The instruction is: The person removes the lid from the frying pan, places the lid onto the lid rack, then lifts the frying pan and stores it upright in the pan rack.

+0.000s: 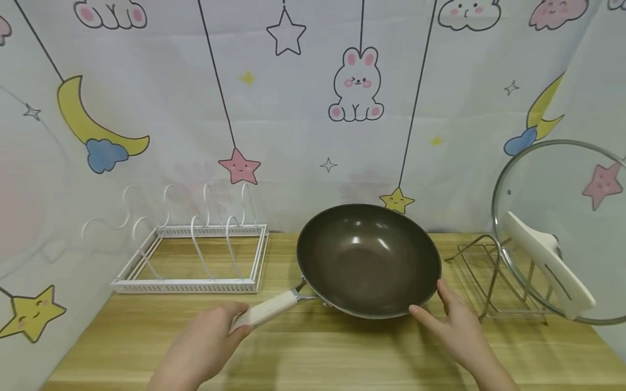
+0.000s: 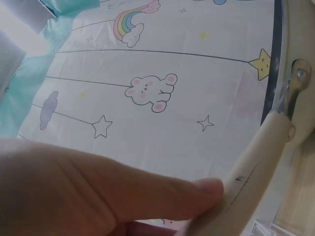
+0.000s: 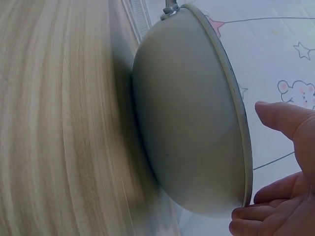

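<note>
A wok (image 1: 367,266) with a dark brown inside and a pale outer side (image 3: 192,113) stands in the middle of the head view, its inside facing the camera. My left hand (image 1: 205,339) grips its cream handle (image 1: 269,311), the thumb lying along it in the left wrist view. At the wok's right rim, my right hand (image 1: 457,326) touches the edge with its fingertips. The right wrist view shows that hand's thumb (image 3: 275,115) apart from the rim. Whether the wok's base touches the wooden table (image 1: 313,358) is hard to tell.
On the left stands a white rack (image 1: 188,285) with curved wire dividers. At the right a metal wire rack (image 1: 494,271) holds a large glass lid (image 1: 499,190) on edge, its cream handle (image 1: 550,266) facing me. A patterned cloth (image 1: 293,119) hangs behind the table.
</note>
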Demonstrator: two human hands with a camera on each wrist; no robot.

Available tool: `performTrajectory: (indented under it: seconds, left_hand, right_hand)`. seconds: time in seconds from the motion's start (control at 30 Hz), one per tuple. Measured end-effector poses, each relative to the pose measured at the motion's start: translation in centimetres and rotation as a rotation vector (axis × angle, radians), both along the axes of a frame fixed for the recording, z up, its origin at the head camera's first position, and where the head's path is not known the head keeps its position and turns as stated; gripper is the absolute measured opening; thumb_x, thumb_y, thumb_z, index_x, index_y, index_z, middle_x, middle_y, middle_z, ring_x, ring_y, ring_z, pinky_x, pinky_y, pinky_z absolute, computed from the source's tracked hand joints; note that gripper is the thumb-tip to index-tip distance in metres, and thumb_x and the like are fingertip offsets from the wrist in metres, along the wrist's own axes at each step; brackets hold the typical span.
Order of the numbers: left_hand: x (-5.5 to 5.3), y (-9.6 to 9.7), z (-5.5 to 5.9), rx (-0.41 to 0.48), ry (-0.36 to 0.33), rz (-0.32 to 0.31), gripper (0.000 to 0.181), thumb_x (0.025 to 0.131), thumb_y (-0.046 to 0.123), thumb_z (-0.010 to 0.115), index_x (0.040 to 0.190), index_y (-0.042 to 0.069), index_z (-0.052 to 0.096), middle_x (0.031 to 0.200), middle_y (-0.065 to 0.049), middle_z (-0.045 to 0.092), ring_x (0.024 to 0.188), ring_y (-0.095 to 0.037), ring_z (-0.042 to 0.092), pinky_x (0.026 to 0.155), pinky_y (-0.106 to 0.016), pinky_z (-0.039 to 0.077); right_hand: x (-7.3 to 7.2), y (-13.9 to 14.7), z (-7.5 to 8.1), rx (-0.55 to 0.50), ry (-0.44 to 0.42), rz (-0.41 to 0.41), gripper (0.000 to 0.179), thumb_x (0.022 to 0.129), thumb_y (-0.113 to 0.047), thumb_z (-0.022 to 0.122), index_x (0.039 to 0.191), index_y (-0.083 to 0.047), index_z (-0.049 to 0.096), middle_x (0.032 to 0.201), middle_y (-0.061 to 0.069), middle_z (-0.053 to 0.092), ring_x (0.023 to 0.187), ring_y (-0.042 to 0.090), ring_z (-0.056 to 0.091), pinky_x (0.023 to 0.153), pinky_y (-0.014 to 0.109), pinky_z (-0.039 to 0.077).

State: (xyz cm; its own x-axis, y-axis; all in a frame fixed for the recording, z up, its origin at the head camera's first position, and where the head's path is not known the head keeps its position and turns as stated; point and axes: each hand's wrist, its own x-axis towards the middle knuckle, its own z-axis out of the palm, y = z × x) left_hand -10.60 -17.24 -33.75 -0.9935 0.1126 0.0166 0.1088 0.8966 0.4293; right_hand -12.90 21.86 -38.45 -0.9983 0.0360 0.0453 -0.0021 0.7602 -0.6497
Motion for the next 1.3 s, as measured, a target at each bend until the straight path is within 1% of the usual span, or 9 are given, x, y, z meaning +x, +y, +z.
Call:
performTrajectory:
  seconds: [0.13, 0.3, 0.47, 0.6, 0.87, 1.0, 1.13, 1.2, 1.3]
  left_hand:
    - [0.1, 0.2, 0.0, 0.023, -0.018, 0.005, 0.022, 0.083, 0.018, 0.071, 0.105, 0.017, 0.067, 0.08, 0.008, 0.063, 0.063, -0.01, 0.045, 0.06, -0.029, 0.04]
    - [0.2, 0.8, -0.1, 0.035, -0.03, -0.014, 0.025, 0.081, 0.017, 0.072, 0.106, 0.015, 0.068, 0.085, 0.006, 0.066, 0.066, -0.009, 0.049, 0.063, -0.03, 0.044]
    - [0.4, 1.0, -0.2, 0.061, -0.041, -0.037, 0.021, 0.081, 0.016, 0.072, 0.101, 0.019, 0.068, 0.078, 0.01, 0.062, 0.065, -0.007, 0.047, 0.063, -0.026, 0.042]
    - [0.6, 1.1, -0.2, 0.057, -0.028, -0.07, 0.022, 0.081, 0.016, 0.072, 0.102, 0.02, 0.067, 0.076, 0.011, 0.061, 0.064, -0.006, 0.047, 0.062, -0.024, 0.042]
    - [0.9, 0.7, 0.2, 0.06, -0.041, -0.07, 0.026, 0.081, 0.015, 0.072, 0.106, 0.019, 0.067, 0.085, 0.009, 0.066, 0.069, -0.005, 0.051, 0.065, -0.026, 0.046]
    - [0.9, 0.4, 0.5, 0.069, -0.044, -0.099, 0.028, 0.082, 0.014, 0.071, 0.109, 0.017, 0.067, 0.09, 0.007, 0.067, 0.072, -0.005, 0.053, 0.067, -0.026, 0.047]
    - [1.0, 0.1, 0.6, 0.08, -0.051, -0.125, 0.029, 0.082, 0.013, 0.07, 0.111, 0.016, 0.067, 0.094, 0.007, 0.068, 0.074, -0.005, 0.053, 0.069, -0.026, 0.048]
    - [1.1, 0.0, 0.6, 0.085, -0.056, -0.143, 0.028, 0.083, 0.014, 0.069, 0.11, 0.017, 0.067, 0.093, 0.009, 0.067, 0.074, -0.005, 0.053, 0.069, -0.025, 0.047]
    - [1.1, -0.1, 0.7, 0.103, -0.064, -0.191, 0.026, 0.083, 0.014, 0.069, 0.109, 0.017, 0.067, 0.09, 0.01, 0.065, 0.072, -0.003, 0.051, 0.066, -0.022, 0.046]
  right_hand:
    - [-0.1, 0.1, -0.2, -0.005, 0.006, 0.011, 0.096, 0.087, -0.051, 0.061, 0.145, 0.011, 0.017, 0.149, 0.033, 0.021, 0.128, 0.052, 0.035, 0.101, 0.06, 0.036]
    - [-0.3, 0.6, -0.1, 0.008, -0.052, 0.015, 0.097, 0.088, -0.053, 0.058, 0.145, 0.013, 0.015, 0.148, 0.035, 0.02, 0.131, 0.052, 0.031, 0.101, 0.063, 0.033]
    - [-1.0, 0.9, 0.2, -0.006, -0.077, 0.026, 0.097, 0.089, -0.054, 0.056, 0.144, 0.014, 0.014, 0.147, 0.037, 0.02, 0.133, 0.051, 0.027, 0.104, 0.064, 0.029]
    - [-1.4, 1.0, 0.2, -0.004, -0.097, 0.016, 0.099, 0.089, -0.056, 0.055, 0.145, 0.014, 0.012, 0.147, 0.036, 0.02, 0.135, 0.05, 0.023, 0.106, 0.064, 0.026]
    - [-1.7, 0.6, 0.1, -0.001, -0.067, 0.035, 0.099, 0.088, -0.054, 0.056, 0.145, 0.013, 0.01, 0.148, 0.034, 0.019, 0.134, 0.05, 0.026, 0.104, 0.063, 0.03]
    - [-1.8, 0.3, 0.1, -0.032, -0.079, 0.05, 0.102, 0.088, -0.053, 0.058, 0.145, 0.012, 0.004, 0.149, 0.034, 0.015, 0.135, 0.049, 0.025, 0.104, 0.061, 0.031]
    - [-1.7, -0.2, 0.3, -0.073, -0.108, 0.053, 0.105, 0.087, -0.053, 0.059, 0.145, 0.011, -0.001, 0.15, 0.034, 0.008, 0.137, 0.048, 0.021, 0.106, 0.06, 0.029]
    - [-1.7, -0.3, 0.3, -0.072, -0.118, 0.049, 0.106, 0.087, -0.054, 0.058, 0.146, 0.011, -0.003, 0.15, 0.033, 0.007, 0.137, 0.049, 0.02, 0.106, 0.06, 0.029]
    - [-1.6, -0.5, 0.3, -0.06, -0.128, 0.042, 0.106, 0.088, -0.055, 0.056, 0.146, 0.009, -0.004, 0.15, 0.034, 0.007, 0.136, 0.051, 0.02, 0.106, 0.062, 0.029]
